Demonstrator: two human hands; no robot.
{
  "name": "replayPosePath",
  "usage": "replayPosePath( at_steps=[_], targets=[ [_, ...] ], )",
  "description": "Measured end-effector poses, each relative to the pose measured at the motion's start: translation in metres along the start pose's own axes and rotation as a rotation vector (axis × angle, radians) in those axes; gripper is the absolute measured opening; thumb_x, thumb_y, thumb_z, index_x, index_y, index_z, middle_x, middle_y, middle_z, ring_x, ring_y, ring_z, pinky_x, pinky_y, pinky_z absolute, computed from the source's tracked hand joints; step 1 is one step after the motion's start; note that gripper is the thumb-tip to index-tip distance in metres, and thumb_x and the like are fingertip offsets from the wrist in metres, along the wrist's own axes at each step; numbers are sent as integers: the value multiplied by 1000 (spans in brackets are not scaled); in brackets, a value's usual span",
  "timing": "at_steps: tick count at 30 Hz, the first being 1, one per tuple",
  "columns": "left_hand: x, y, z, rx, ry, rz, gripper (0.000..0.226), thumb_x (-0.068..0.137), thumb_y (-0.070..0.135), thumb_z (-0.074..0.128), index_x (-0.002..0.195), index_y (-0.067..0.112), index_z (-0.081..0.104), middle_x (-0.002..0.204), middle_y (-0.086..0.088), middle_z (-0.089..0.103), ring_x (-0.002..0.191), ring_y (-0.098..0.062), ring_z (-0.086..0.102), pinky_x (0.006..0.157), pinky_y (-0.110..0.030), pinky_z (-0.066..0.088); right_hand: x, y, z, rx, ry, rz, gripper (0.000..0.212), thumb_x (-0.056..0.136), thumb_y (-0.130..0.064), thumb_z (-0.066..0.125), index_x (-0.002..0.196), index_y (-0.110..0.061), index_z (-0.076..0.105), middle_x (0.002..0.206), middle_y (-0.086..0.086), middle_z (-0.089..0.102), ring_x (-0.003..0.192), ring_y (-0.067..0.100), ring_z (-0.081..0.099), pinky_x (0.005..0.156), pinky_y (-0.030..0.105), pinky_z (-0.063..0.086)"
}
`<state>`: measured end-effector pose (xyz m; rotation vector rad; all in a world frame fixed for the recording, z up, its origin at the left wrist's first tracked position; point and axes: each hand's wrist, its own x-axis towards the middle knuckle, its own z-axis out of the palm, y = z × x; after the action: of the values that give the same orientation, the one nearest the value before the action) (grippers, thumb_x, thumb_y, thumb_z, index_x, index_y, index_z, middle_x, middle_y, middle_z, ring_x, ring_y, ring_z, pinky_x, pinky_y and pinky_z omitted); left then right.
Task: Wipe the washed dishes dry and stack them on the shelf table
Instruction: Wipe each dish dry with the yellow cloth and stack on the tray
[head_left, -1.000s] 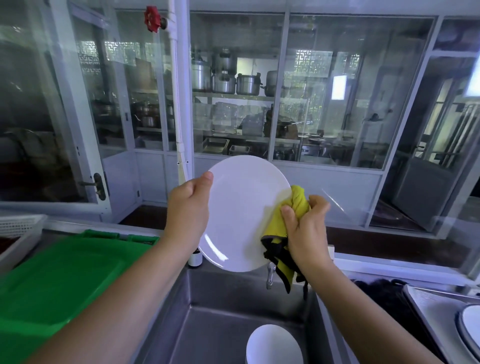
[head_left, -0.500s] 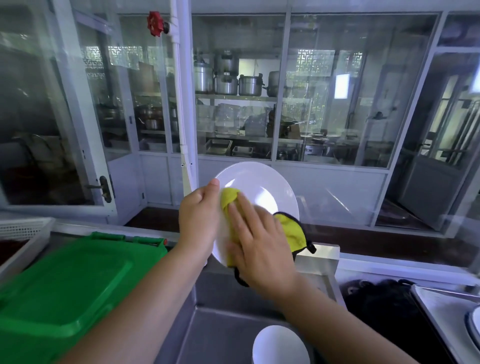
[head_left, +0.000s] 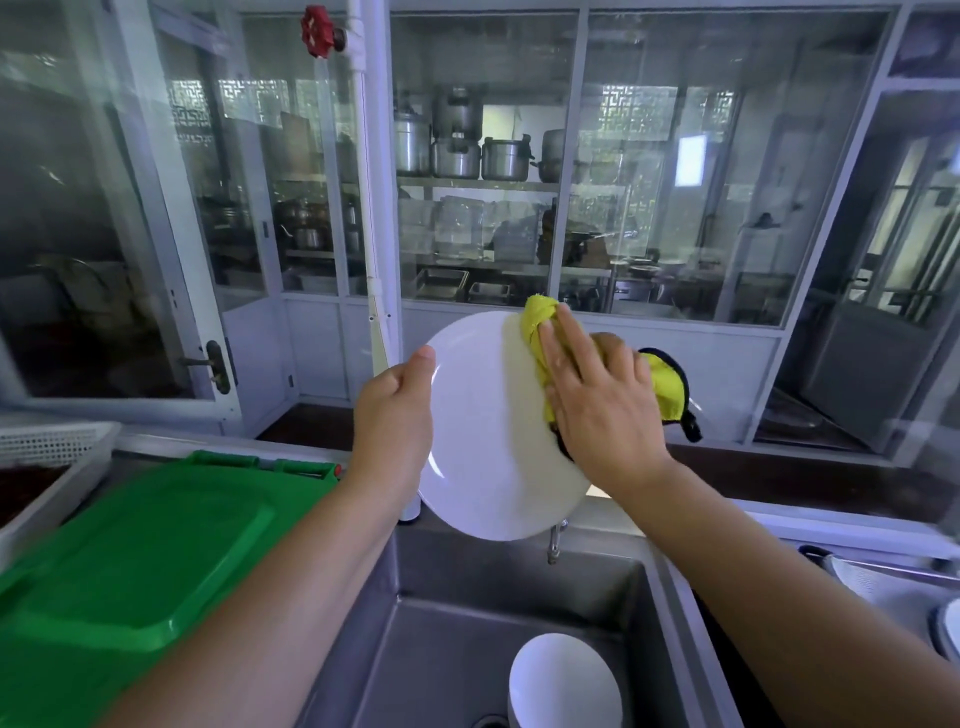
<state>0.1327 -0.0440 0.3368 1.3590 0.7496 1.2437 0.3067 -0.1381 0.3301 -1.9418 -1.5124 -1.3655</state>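
A round white plate (head_left: 483, 441) is held upright over the sink, its face toward me. My left hand (head_left: 397, 415) grips its left rim, thumb on the front. My right hand (head_left: 597, 400) lies flat with straight fingers on a yellow cloth with black trim (head_left: 535, 325), pressing it against the plate's upper right part. Part of the cloth (head_left: 667, 387) sticks out behind the plate's right edge. Another white dish (head_left: 563, 680) stands in the steel sink (head_left: 457, 649) below.
A green plastic lid (head_left: 124, 561) covers the counter at left, with a white perforated basket (head_left: 52, 447) behind it. More dishes (head_left: 948, 623) sit at the right edge. A white pipe (head_left: 371, 208) and glass partition stand behind the sink.
My right hand slid the cloth across the plate's face: from the right rim to the left side, then back up to the upper right. The plate stays in my left hand.
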Motion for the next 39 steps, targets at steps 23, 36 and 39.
replayPosePath(
  at_steps=[23, 36, 39],
  targets=[
    [-7, -1, 4, -1, 131, 31, 40, 96, 46, 48, 79, 11, 55, 75, -8, 49, 68, -19, 44, 63, -32, 35, -86, -56, 3, 323, 31, -58, 46, 88, -22, 56, 134, -20, 51, 143, 0, 50, 94, 26, 48, 76, 37, 39],
    [-11, 7, -7, -12, 76, 46, 49, 97, 44, 47, 73, 2, 58, 67, -1, 62, 65, -17, 57, 63, -31, 45, -30, 3, -23, 1385, -216, 892, 32, 88, -13, 67, 118, -19, 58, 102, -2, 68, 89, 12, 67, 71, 23, 54],
    [-9, 5, -9, 42, 32, 84, 54, 96, 42, 50, 84, -10, 53, 74, -13, 57, 67, -20, 52, 62, -31, 40, -31, 1, -31, 1546, -324, 904, 29, 85, -3, 68, 107, -22, 64, 92, -5, 74, 82, 13, 70, 64, 21, 54]
  ],
)
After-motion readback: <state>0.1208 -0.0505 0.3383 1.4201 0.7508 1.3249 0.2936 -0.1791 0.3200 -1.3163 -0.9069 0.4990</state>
